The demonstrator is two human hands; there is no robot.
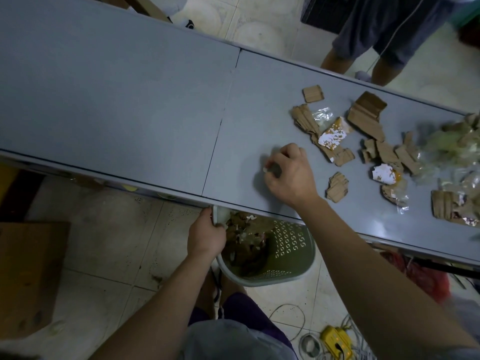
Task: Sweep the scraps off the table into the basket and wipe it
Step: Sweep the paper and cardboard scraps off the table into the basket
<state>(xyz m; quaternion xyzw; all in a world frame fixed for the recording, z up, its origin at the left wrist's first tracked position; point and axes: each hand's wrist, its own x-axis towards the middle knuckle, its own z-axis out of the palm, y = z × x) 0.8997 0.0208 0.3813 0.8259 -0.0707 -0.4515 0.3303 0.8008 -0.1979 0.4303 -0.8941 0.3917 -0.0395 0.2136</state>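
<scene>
A long grey table (130,100) runs across the view. Torn cardboard scraps (366,115), paper bits and clear plastic wrappers (323,115) lie scattered over its right part. My right hand (288,175) rests on the table just left of the scraps, its fingers curled round a small white scrap (265,169). Below the table's near edge hangs a perforated green-grey basket (291,245) partly filled with cardboard pieces. My left hand (205,235) grips the basket's left rim and holds it against the table edge.
Another person's legs (363,58) stand beyond the far edge at the top right. A brown cardboard box (28,271) sits on the tiled floor at the left. A yellow power strip (336,342) with cables and a red bag (426,279) lie at the lower right.
</scene>
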